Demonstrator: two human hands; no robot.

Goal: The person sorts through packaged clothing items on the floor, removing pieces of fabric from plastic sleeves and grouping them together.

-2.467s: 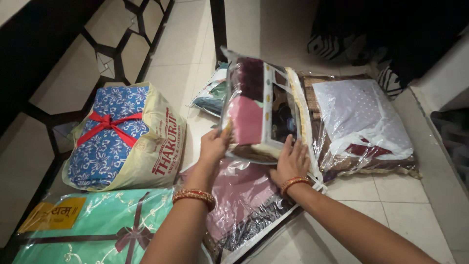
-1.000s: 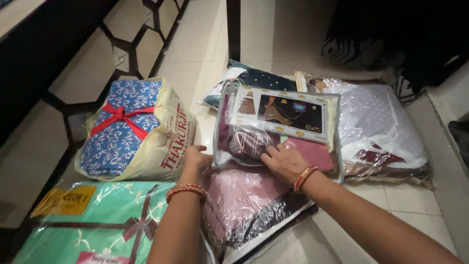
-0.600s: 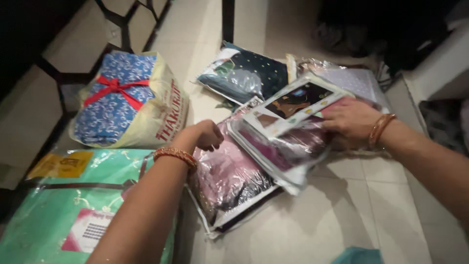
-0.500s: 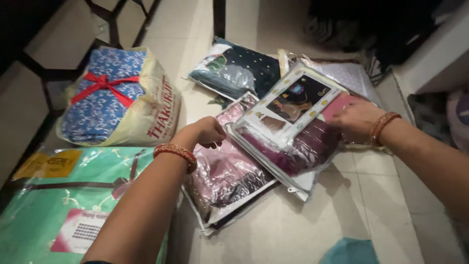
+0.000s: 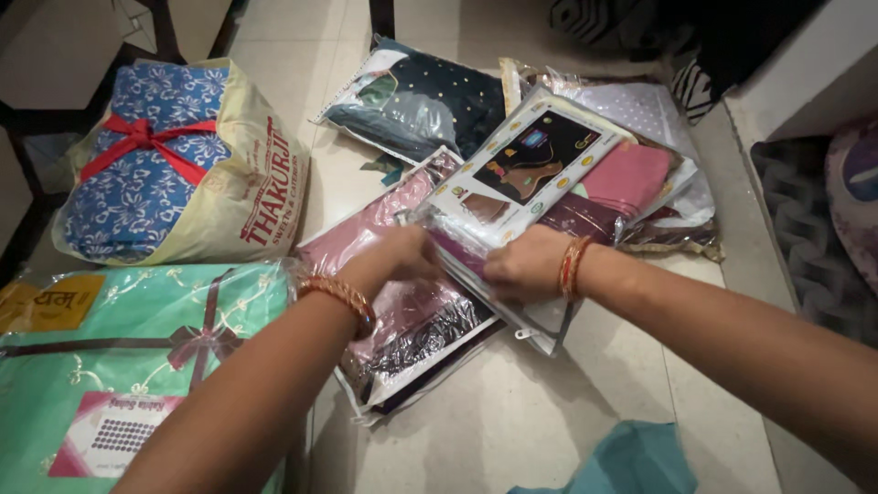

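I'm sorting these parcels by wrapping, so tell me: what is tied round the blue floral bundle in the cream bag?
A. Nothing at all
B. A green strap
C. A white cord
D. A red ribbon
D: a red ribbon crosses the blue floral bundle and is knotted in a bow on top, inside the cream bag on the tiled floor.

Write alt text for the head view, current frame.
Both hands, left hand and right hand, grip the near edge of a clear zip pouch of maroon and pink fabric, lying on a pink fabric packet on a tiled floor. Around it: a green gift pack, a blue floral bundle and a dark packet.
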